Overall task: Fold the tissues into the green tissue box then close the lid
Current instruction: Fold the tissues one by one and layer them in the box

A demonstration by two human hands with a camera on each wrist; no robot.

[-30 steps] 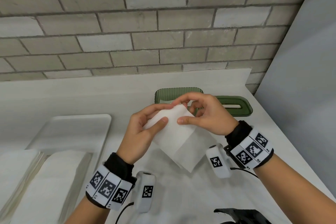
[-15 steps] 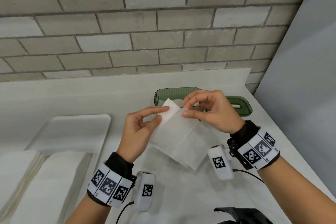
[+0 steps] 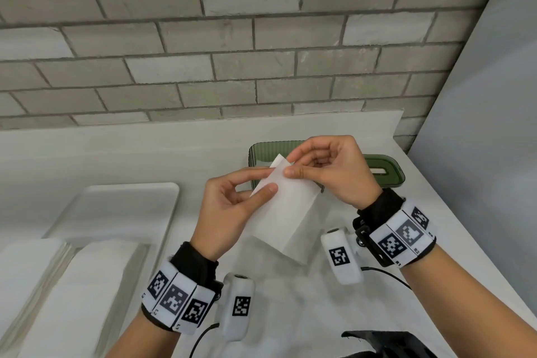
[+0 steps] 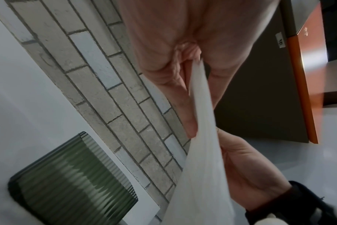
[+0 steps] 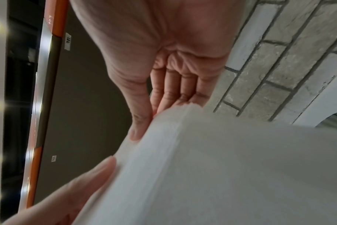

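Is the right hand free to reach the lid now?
Probably not yet: the right hand pinches the tissue together with the left hand. The lid lies just behind it, unobstructed.

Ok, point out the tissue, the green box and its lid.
tissue (image 3: 286, 212), head view, middle of the sheet.
green box (image 4: 73, 179), left wrist view, ribbed wall.
lid (image 3: 390, 176), head view, right end.

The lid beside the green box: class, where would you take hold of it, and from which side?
Probably the lid's near long edge, from above on its right end. It lies flat on the counter, its left end hidden behind the right hand pinching the tissue.
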